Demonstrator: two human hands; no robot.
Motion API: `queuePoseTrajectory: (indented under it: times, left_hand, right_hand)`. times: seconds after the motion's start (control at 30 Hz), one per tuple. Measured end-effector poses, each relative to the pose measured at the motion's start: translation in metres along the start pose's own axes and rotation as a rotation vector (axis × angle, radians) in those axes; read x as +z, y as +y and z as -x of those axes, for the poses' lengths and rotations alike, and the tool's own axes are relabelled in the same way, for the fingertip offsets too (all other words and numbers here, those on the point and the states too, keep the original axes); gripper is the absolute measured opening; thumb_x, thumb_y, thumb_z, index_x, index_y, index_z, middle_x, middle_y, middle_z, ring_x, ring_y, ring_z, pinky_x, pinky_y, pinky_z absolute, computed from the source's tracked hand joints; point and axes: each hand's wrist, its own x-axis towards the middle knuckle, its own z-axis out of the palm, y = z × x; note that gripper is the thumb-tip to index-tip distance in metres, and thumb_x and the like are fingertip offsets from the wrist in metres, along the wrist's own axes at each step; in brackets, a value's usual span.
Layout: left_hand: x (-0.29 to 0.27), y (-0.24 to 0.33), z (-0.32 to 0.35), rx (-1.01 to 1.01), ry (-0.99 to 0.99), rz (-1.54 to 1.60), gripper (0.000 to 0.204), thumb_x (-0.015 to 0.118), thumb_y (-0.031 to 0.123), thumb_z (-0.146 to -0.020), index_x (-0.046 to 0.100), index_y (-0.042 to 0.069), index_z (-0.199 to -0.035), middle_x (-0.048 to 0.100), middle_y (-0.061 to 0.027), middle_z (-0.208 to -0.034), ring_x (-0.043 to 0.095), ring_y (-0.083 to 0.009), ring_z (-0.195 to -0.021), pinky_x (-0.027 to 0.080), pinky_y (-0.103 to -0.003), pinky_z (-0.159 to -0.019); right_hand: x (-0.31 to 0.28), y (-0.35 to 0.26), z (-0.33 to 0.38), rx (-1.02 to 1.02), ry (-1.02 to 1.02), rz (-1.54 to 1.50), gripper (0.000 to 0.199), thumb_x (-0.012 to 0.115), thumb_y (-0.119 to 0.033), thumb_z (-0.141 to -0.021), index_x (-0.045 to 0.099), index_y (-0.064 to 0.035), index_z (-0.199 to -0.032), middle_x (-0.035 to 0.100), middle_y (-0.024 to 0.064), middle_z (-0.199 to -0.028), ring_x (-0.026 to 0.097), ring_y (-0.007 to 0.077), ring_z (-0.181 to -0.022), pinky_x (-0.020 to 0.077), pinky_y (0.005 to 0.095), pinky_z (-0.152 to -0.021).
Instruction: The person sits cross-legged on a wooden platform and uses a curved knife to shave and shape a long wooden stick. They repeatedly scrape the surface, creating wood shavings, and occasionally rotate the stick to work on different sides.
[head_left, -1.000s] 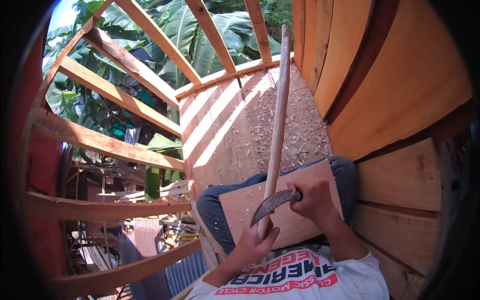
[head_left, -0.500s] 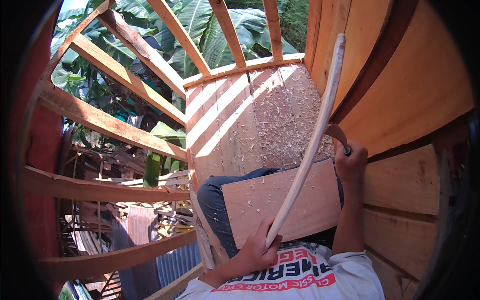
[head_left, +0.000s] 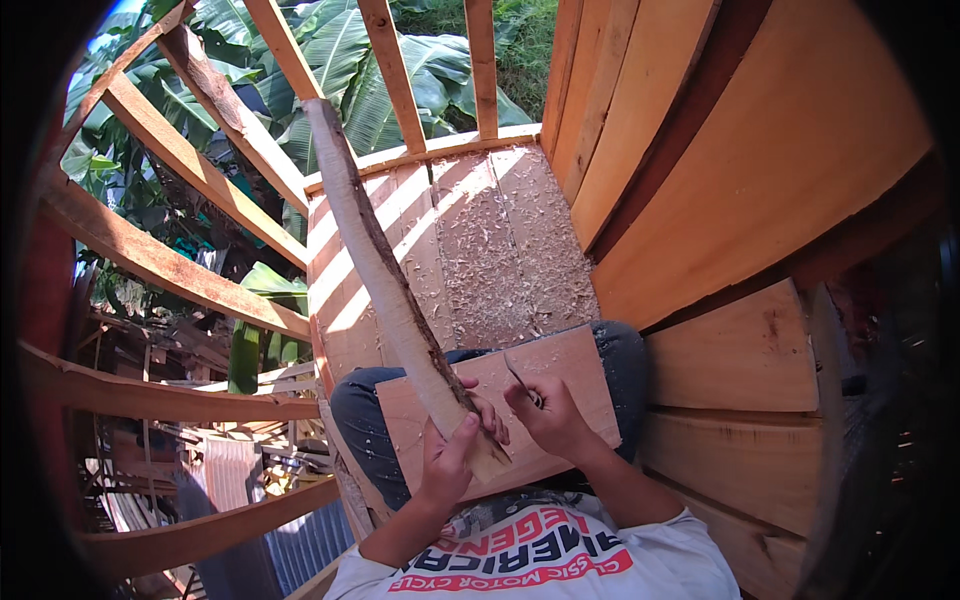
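A long, slightly curved strip of wood slants from my lap up to the far left, pale on its broad face and dark and rough along its right edge. My left hand is closed round it near its lower end, the thumb on the pale face and fingertips showing past the dark edge. My right hand, just to the right and apart from the wood, grips a curved-bladed knife with the blade pointing up and left. Most of the knife's handle is hidden in the fist. Under both hands lies a flat rectangular board across my thighs.
Wood shavings cover the plank floor ahead of me. Wooden slats form an open railing on the left, with banana leaves beyond. A plank wall rises close on my right.
The wood strip has swung from leaning right to leaning left, and its dark, rough edge now shows. My right hand with the knife has come back from the far right to beside my left hand.
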Motion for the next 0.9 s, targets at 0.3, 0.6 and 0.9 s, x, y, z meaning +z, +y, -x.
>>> queuePoseTrajectory:
  times: [0.3,0.6,0.9]
  left_hand:
    - [0.014,-0.030,-0.040,0.271,0.100,-0.191,0.053,0.054,0.015,-0.097,0.027,0.000,-0.140,0.050,-0.0072,-0.112,0.049,-0.0120,-0.100,0.041,-0.028,-0.093]
    - [-0.021,0.013,-0.004,0.046,-0.143,-0.721,0.035,0.073,0.017,-0.084,0.057,0.001,-0.110,0.060,-0.0084,-0.095,0.056,-0.0172,-0.089,0.044,-0.029,-0.081]
    - [-0.042,0.118,-0.021,0.472,-0.103,-1.819,0.076,0.085,0.044,-0.061,0.054,0.009,-0.121,0.062,-0.0091,-0.079,0.060,-0.0314,-0.079,0.042,-0.042,-0.085]
  right_hand:
    - [-0.006,-0.017,0.025,0.247,-0.006,-0.585,0.025,0.064,-0.026,-0.091,0.055,-0.0032,-0.093,0.040,-0.0047,-0.054,0.038,0.0043,-0.041,0.0256,0.0220,-0.036]
    - [-0.051,-0.026,0.011,-0.003,0.186,-0.413,0.021,0.059,-0.016,-0.082,0.054,0.0025,-0.092,0.046,0.0035,-0.054,0.041,0.0095,-0.037,0.0311,0.0247,-0.032]
    - [-0.084,-0.034,0.001,0.054,0.172,-0.572,0.016,0.062,-0.012,-0.080,0.058,0.0011,-0.088,0.041,0.0003,-0.050,0.035,0.0081,-0.034,0.0271,0.0242,-0.032]
